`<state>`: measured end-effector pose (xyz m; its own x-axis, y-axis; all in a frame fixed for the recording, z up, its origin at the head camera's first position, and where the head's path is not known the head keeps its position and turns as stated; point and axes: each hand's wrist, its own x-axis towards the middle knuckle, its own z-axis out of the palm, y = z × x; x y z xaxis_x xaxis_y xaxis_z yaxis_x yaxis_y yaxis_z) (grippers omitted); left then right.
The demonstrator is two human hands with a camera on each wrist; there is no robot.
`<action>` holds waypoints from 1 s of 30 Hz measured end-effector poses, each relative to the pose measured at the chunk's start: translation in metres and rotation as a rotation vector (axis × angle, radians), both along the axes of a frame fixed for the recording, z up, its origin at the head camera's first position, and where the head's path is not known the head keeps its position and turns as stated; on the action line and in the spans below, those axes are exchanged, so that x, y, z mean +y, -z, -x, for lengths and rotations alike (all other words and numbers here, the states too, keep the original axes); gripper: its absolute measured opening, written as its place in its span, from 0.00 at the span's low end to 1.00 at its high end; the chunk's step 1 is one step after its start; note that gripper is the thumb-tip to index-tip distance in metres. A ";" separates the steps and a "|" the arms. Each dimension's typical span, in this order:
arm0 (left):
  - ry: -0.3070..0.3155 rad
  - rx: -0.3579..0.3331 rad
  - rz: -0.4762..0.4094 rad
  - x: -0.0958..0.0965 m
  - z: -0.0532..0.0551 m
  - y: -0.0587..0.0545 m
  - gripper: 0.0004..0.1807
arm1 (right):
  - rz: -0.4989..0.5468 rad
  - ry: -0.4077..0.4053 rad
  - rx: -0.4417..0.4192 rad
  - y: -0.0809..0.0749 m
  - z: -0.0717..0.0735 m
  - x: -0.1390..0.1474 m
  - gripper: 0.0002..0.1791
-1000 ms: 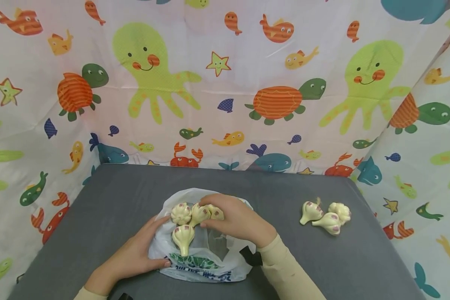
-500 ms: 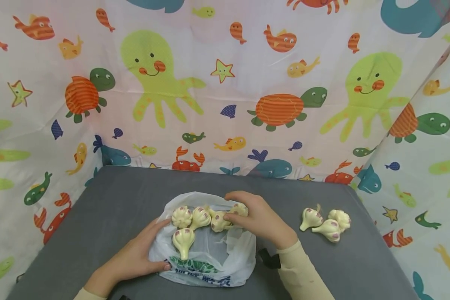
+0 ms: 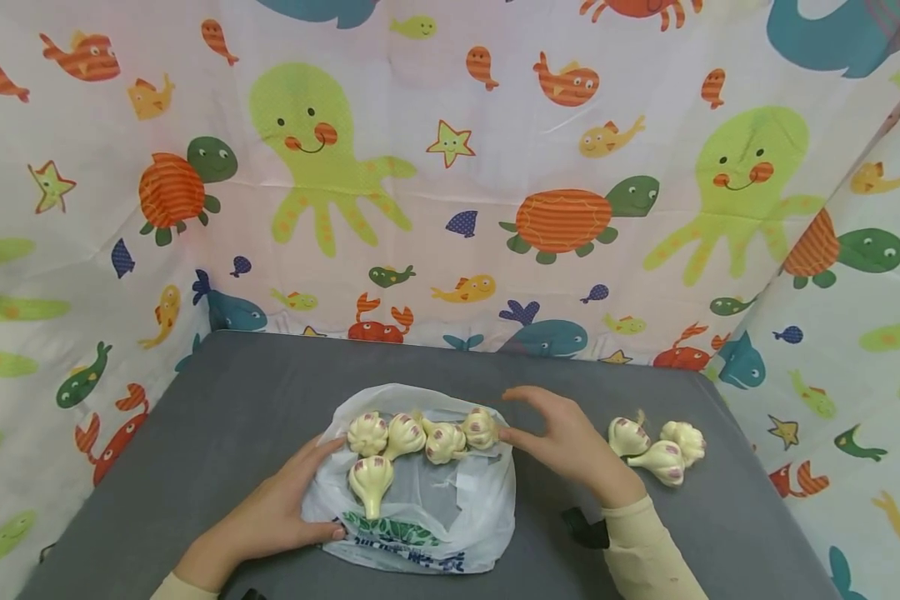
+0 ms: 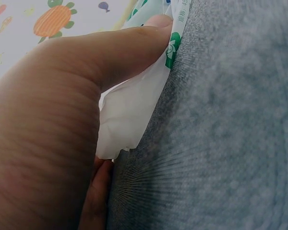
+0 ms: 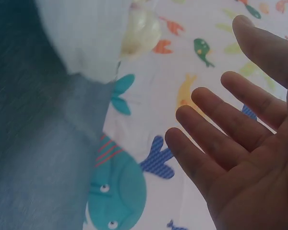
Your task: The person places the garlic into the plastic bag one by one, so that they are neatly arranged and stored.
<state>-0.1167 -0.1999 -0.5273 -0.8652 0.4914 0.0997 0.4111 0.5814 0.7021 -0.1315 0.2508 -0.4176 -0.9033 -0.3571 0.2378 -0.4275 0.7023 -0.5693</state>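
Observation:
A white plastic bag (image 3: pixel 491 521) with green and blue print lies mouth up on the dark grey table. Several garlic bulbs (image 3: pixel 372 479) with purple markings sit inside it, most of them in a row at the back. My left hand (image 3: pixel 273 508) spreads around the bag's left side, its long fingers along the edge. In the left wrist view the straight thumb (image 4: pixel 134 45) rests against the plastic. Just off the bag's right rim, my right hand (image 3: pixel 570 437) holds nothing, its thumb tip near the rightmost bulb (image 3: pixel 480 427). The right wrist view shows its fingers (image 5: pixel 225 112) spread apart.
Three more garlic bulbs (image 3: pixel 662 462) lie together on the table (image 3: pixel 292 367), right of my right hand. A curtain (image 3: pixel 450 200) printed with sea animals hangs behind the table and along both sides.
My right hand has let go of a garlic bulb at the bag's back right and drawn away to the right, out of the bag. My left hand stays at the bag's left side.

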 end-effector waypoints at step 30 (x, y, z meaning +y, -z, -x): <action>-0.002 -0.053 0.006 0.001 0.001 -0.004 0.63 | -0.077 0.187 0.002 0.023 -0.014 0.070 0.32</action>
<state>-0.1178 -0.1987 -0.5232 -0.8704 0.4898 0.0503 0.3717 0.5867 0.7195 -0.1178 0.3204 -0.4410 -0.9551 -0.2005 0.2182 -0.2867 0.8109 -0.5101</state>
